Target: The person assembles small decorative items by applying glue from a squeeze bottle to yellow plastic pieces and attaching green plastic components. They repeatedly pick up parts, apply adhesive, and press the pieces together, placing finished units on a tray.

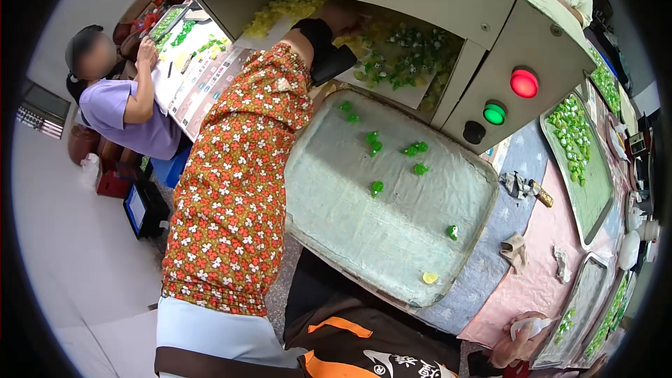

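Observation:
My left arm, in an orange floral sleeve with a black wrist cover, reaches into the opening of a grey machine. There my left hand (344,17) is in shade beside yellow pieces (290,10) and a cluster of small green figures (406,56); its fingers do not show clearly. Below the opening lies a large pale tray (350,217). Several small green pieces (373,142) are scattered on it, with one round yellow piece (430,278) near its front edge. My right hand does not show.
Red (524,82) and green (495,113) buttons and a black knob (474,132) sit on the machine's side. At left a person in purple (129,108) works at a table. Trays of green pieces (570,133) stand at right. Another person's hand (518,343) holds something white.

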Motion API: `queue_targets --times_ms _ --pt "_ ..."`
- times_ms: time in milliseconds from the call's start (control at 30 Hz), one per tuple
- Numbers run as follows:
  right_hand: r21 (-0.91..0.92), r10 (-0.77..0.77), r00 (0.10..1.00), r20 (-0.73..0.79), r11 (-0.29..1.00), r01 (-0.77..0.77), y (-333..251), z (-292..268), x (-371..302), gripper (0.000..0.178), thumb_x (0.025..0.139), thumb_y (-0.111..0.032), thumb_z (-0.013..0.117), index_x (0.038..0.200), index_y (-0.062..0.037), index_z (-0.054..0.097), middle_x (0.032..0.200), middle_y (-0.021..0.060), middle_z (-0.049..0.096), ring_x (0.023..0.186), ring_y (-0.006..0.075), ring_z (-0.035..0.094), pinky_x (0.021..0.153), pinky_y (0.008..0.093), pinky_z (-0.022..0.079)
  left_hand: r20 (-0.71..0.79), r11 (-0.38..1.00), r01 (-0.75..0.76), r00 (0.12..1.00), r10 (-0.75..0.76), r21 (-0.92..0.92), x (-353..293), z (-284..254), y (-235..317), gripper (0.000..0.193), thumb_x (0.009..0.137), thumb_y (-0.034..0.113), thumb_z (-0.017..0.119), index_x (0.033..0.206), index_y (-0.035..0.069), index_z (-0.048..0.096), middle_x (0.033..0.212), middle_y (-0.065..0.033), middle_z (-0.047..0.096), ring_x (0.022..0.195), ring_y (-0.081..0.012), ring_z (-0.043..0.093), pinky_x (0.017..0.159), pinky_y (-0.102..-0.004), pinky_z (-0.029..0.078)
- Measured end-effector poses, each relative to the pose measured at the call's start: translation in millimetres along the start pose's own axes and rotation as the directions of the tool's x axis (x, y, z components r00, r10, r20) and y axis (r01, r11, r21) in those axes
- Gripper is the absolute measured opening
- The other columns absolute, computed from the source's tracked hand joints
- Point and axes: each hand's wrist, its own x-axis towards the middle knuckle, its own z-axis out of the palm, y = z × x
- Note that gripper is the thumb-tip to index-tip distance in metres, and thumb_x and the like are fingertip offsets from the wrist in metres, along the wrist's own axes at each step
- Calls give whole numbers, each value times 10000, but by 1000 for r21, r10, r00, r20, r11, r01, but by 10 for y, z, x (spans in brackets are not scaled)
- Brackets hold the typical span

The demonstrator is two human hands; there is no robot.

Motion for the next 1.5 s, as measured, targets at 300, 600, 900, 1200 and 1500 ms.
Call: queue_targets --times_ms 300,600,900,1200,1500 --pt "189 63 987 146 978 -90 -193 101 28 532 968 -214 591 1403 22 397 903 90 573 664 123 532 483 225 416 -89 969 4 996 -27 -248 -1432 -21 160 253 1008 49 570 1251 -19 595 1248 -186 670 1026 -284 704 876 -343 624" --pt "189 40 930 366 975 -116 -490 199 105 292 1005 -255 555 1152 -7 507 924 117 613 753 180 625 602 271 546 179 837 38 981 73 -546 -3187 740 -106 218 1038 80 541 1247 22 557 1336 -196 628 1142 -262 685 889 -313 625" --pt "94 188 579 793 902 -421 -1406 838 -448 326 880 5 716 1131 -64 520 917 34 618 752 70 588 614 200 491 374 827 207 927 4 -523 -4475 1611 -177 231 1047 21 475 1270 15 536 1435 -196 560 1293 -263 592 1019 -354 557" --pt "167 -1 636 771 965 -202 -1141 1228 -932 277 834 -48 736 1056 -36 571 886 93 637 812 144 619 731 314 516 307 774 169 951 34 -610 -4964 1898 -332 351 1042 -22 445 1391 -13 480 1410 -128 573 1282 -183 574 1040 -329 516" --pt "-6 65 451 890 991 -131 -1264 1109 -718 270 842 -11 692 1059 -38 534 909 25 606 834 63 567 727 250 484 562 733 478 812 -158 -485 -4984 1711 -573 290 1070 209 525 1324 70 517 1239 -101 630 1073 -186 680 902 -348 593"
